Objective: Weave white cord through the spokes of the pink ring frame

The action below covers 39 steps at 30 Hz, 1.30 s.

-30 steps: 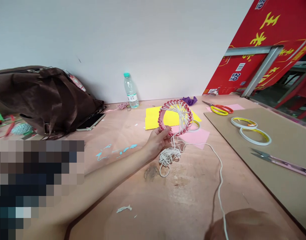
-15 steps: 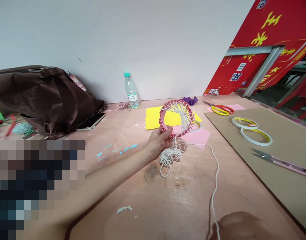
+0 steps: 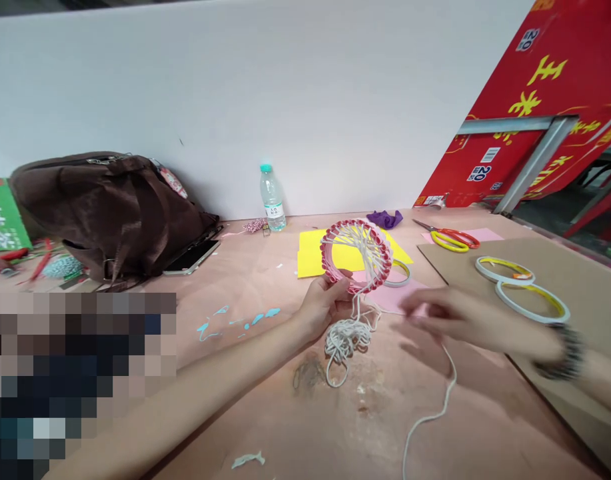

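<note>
A pink-tinted desk (image 3: 250,273) fills the lower view; clock directions are read from the loom, with 12 o'clock set toward the white wall (image 3: 235,100). A red printed carton panel (image 3: 530,127) stands at 1 o'clock, a brown cardboard sheet (image 3: 592,287) is laid at 3 o'clock, and a brown satin bag (image 3: 110,213) is slumped at 10 o'clock. A sheet of yellow paper (image 3: 316,253) and a sheet of pink paper (image 3: 400,297) are spread behind and below the ring.

A pink ring loom (image 3: 358,225), its middle strung with white cord, is held tilted above the desk by the left hand (image 3: 325,308), whose fingers are pressed together around the lower rim. The main change is at 4 o'clock: the right hand (image 3: 460,320), seen low at the bottom edge a moment ago, is now brought up over the desk near the loom. Its fingers are stretched toward the loom, but whether anything is pinched cannot be told.

A white cord bundle (image 3: 348,343) lies just below the loom, and a loose cord tail (image 3: 448,393) is trailed toward 5 o'clock. Red-and-yellow-handled scissors (image 3: 450,240) are left at 2 o'clock, and a water bottle (image 3: 272,200) stands at 11 o'clock.
</note>
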Available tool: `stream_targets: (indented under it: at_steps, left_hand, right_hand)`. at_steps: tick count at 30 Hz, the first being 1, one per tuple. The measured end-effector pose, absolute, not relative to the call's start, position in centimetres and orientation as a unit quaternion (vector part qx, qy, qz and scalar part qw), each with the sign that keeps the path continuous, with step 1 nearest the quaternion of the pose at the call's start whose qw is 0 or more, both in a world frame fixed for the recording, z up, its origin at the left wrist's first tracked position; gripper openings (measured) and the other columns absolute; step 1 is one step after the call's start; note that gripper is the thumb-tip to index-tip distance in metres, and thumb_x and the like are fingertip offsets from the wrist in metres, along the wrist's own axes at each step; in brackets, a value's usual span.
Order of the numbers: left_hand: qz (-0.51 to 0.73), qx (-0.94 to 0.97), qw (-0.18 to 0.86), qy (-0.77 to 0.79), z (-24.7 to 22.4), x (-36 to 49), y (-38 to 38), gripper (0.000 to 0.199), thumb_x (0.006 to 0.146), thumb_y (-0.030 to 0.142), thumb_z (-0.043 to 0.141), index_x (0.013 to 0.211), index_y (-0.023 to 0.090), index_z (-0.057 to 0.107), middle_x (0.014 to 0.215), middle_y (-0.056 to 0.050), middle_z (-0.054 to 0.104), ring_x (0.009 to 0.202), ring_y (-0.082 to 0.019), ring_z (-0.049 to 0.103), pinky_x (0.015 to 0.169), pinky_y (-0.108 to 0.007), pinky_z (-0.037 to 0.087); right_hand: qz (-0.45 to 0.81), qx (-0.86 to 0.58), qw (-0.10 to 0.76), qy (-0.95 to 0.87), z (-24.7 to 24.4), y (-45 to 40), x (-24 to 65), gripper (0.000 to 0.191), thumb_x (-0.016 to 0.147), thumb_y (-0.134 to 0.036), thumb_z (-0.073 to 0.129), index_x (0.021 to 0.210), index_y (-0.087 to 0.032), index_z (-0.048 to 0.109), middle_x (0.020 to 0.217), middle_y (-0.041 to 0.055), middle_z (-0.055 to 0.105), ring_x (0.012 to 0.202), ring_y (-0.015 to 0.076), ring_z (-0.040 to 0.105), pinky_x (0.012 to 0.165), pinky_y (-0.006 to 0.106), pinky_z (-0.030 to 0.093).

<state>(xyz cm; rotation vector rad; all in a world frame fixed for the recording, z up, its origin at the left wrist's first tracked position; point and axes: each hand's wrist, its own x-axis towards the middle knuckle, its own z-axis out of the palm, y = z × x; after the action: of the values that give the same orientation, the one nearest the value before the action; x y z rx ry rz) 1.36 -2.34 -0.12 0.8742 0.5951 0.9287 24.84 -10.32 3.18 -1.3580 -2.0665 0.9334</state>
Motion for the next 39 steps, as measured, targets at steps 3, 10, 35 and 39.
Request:
stream_targets:
  at_steps: [3,10,35,39]
  left_hand:
    - [0.456,0.407,0.727,0.313,-0.4,1.2,-1.9,0.045,0.061,0.039,0.079,0.091,0.016,0.055,0.061,0.003,0.060,0.044,-0.008,0.053,0.046,-0.022,0.047]
    - [0.461,0.423,0.692,0.359,-0.2,1.0,-1.4,0.046,0.057,0.050,0.079,0.072,0.016,0.051,0.042,0.011,0.038,0.029,0.000,0.026,0.031,-0.015,0.015]
    - [0.463,0.434,0.684,0.360,0.2,1.0,-0.9,0.050,0.056,0.049,0.079,0.084,0.014,0.056,0.045,0.011,0.039,0.030,0.001,0.023,0.031,-0.012,0.011]
    - [0.451,0.438,0.694,0.351,0.3,1.0,-0.9,0.049,0.059,0.051,0.077,0.085,0.017,0.053,0.039,0.013,0.035,0.029,0.000,0.021,0.032,-0.012,0.015]
  right_hand:
    - [0.409,-0.441,0.308,-0.737,2.5,-5.4,20.8,0.037,0.084,-0.038,0.059,0.114,-0.017,0.058,0.076,0.0027,0.065,0.057,0.0115,0.057,0.049,0.021,0.043]
    - [0.405,-0.441,0.381,-0.704,-0.2,-2.8,20.5,0.031,0.085,-0.042,0.053,0.073,-0.015,0.064,0.063,0.0020,0.059,0.052,0.0108,0.053,0.049,0.023,0.042]
    - [0.250,-0.565,0.481,-0.622,-0.8,-1.2,23.3,0.054,0.073,-0.018,0.052,0.127,-0.014,0.048,0.068,0.0007,0.060,0.047,0.0120,0.050,0.045,0.023,0.038]
    - [0.428,-0.398,0.453,-0.673,-0.8,-3.6,18.4,0.018,0.077,-0.026,0.056,0.088,-0.015,0.064,0.065,0.0009,0.060,0.053,0.0115,0.055,0.048,0.020,0.041]
